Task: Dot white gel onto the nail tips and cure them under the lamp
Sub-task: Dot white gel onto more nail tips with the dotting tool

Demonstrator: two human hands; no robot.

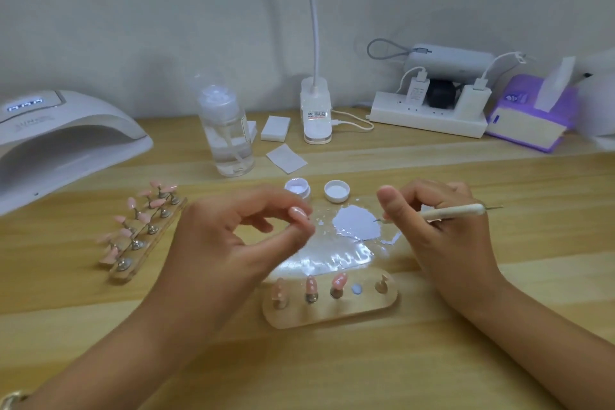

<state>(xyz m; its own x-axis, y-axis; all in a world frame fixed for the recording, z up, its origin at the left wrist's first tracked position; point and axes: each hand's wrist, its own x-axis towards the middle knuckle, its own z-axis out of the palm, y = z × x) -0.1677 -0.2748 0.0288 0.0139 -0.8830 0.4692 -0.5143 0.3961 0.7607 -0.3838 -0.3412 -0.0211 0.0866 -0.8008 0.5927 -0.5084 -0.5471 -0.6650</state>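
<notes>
— What does the left hand [233, 243] hold?
— A pink nail tip [297, 212], pinched between thumb and fingertip.
— And the right hand [442, 233]?
— It grips a dotting pen [456, 211]; the white gel puddle [356, 221] lies between both grips.

1. Two bare forearms end in the left hand [229, 243] and right hand [442, 233], either side of the oval wooden stand [332, 318].
2. A pale gold wristband [11, 399] circles the left wrist, far left of the stand.
</notes>
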